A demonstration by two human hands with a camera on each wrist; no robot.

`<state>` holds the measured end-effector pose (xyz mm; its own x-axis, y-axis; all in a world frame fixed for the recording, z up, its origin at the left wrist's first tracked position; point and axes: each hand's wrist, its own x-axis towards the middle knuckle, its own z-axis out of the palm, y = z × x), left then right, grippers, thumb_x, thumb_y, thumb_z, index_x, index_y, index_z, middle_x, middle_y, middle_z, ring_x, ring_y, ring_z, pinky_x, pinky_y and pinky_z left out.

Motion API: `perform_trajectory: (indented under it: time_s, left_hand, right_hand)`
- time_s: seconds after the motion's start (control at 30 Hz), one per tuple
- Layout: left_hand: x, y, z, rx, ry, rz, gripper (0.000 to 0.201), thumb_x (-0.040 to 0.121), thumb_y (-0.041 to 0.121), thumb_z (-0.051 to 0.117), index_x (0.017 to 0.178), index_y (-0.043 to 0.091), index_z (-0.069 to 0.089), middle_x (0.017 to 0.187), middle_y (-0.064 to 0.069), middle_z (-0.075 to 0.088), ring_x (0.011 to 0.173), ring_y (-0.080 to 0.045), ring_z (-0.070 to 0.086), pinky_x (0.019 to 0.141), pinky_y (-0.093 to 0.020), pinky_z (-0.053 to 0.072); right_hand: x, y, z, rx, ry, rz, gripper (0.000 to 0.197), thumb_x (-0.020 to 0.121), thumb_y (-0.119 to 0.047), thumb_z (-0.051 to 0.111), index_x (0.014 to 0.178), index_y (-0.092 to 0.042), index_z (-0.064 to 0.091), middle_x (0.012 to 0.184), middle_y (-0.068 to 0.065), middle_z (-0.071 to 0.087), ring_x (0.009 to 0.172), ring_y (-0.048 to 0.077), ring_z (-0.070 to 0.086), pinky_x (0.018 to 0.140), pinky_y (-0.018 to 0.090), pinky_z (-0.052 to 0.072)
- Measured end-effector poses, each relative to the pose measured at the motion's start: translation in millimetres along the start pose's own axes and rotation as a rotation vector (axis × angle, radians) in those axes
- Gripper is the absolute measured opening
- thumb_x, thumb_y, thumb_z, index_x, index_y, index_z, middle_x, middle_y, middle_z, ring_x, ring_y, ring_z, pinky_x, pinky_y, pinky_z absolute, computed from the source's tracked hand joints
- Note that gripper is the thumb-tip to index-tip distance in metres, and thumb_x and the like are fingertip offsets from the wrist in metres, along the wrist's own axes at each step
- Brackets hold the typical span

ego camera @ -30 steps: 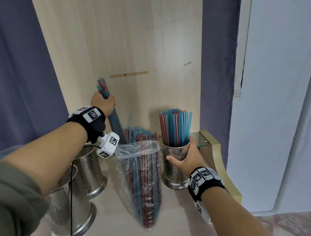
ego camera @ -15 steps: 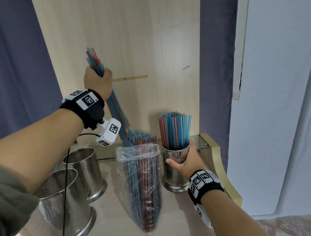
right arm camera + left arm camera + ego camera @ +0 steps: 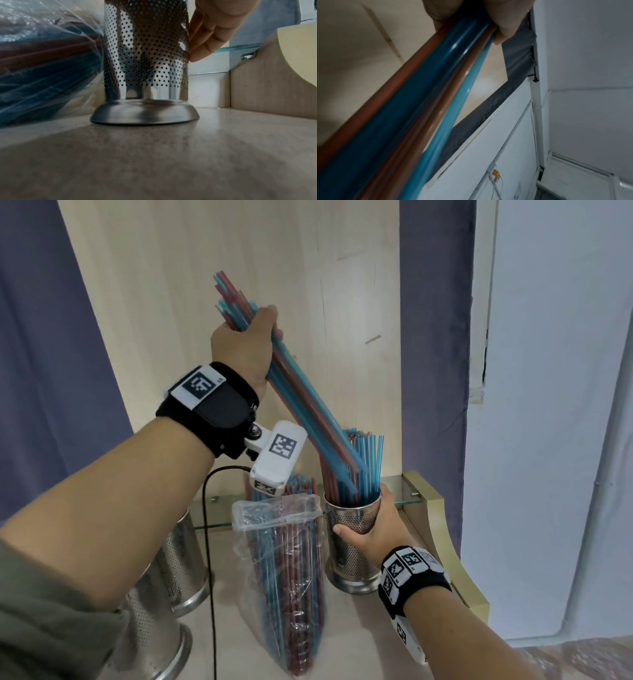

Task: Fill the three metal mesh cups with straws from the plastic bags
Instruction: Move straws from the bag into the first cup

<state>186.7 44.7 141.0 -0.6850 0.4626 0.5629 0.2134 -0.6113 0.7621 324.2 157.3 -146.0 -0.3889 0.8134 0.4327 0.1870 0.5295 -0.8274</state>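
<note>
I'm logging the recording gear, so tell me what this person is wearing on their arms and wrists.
Both forearms are bare. The left wrist band is black with a white square-code tag; a white coded camera block hangs below it, trailing a thin black cable. The right wrist band is black with several coded tags. An olive-grey sleeve is pushed up.

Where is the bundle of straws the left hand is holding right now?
In the head view, the left hand holds the straw bundle slanted, its lower ends entering the right-hand mesh cup beside the plastic bag.

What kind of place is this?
Hard to say; perhaps a café or shop supply nook. A wooden shelf with a glass ledge holds perforated metal cups and a bag of drinking straws.
</note>
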Motion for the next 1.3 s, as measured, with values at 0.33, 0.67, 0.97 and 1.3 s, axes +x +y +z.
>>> perform_trajectory:
  time_s: [0.33, 0.67, 0.97, 1.3]
  left_hand:
    - [-29, -46, 20, 0.256, 0.035, 0.118, 0.029, 0.091, 0.035, 0.064, 0.105, 0.009, 0.06, 0.094, -0.002, 0.069, 0.084, -0.015, 0.067, 0.075, -0.018, 0.054]
    - [-58, -83, 13, 0.479, -0.269, 0.245, 0.021, 0.083, 0.028, 0.075, 0.085, 0.015, 0.059, 0.076, 0.007, 0.062, 0.067, -0.004, 0.061, 0.06, -0.011, 0.05]
    - [-59, -111, -3, 0.526, -0.344, 0.159, 0.024, 0.076, 0.028, 0.081, 0.083, 0.012, 0.065, 0.077, 0.007, 0.067, 0.064, 0.005, 0.063, 0.061, -0.012, 0.052]
    - [-74, -149, -7, 0.799, -0.365, 0.101, 0.067, 0.064, 0.047, 0.084, 0.115, 0.018, 0.051, 0.109, 0.004, 0.038, 0.118, -0.02, 0.042, 0.099, -0.033, 0.042]
  right_hand:
    - [-1, 0, 1, -0.022, 0.011, 0.009, 0.114, 0.048, -0.069, 0.079, 0.142, -0.037, 0.023, 0.135, -0.01, 0.054, 0.125, 0.013, 0.053, 0.107, 0.04, 0.047]
    - [1, 3, 2, -0.044, 0.012, 0.033, 0.12, 0.047, -0.072, 0.079, 0.146, -0.032, 0.024, 0.135, -0.008, 0.053, 0.125, 0.014, 0.054, 0.106, 0.04, 0.048]
    - [2, 3, 1, -0.047, 0.013, 0.013, 0.114, 0.049, -0.071, 0.078, 0.142, -0.033, 0.025, 0.131, -0.009, 0.055, 0.122, 0.012, 0.055, 0.105, 0.04, 0.05]
    - [1, 4, 2, -0.029, 0.02, -0.001, 0.111, 0.051, -0.069, 0.079, 0.142, -0.034, 0.026, 0.129, -0.009, 0.056, 0.12, 0.011, 0.056, 0.103, 0.039, 0.05]
